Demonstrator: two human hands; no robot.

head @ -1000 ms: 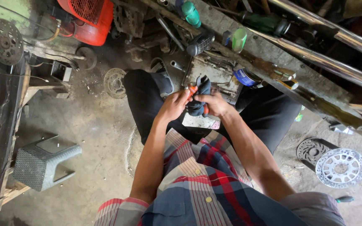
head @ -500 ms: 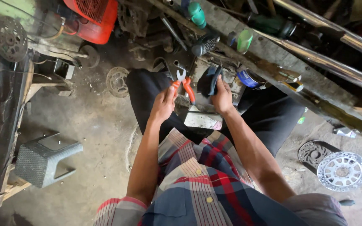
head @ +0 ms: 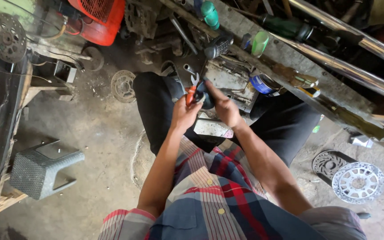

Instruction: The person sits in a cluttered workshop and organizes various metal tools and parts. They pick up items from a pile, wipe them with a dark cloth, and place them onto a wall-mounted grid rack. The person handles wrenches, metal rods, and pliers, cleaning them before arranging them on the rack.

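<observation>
Head view: the left hand (head: 184, 114) is clenched around red-handled pliers (head: 192, 90), whose tips rise above the fist. The right hand (head: 224, 108) grasps a dark part (head: 206, 98), touching the pliers, just above the person's knees, near the blue can (head: 263, 83).

Left hand (head: 184, 114) grips red-handled pliers (head: 192, 89); right hand (head: 224, 109) holds a dark part (head: 206, 97).
</observation>
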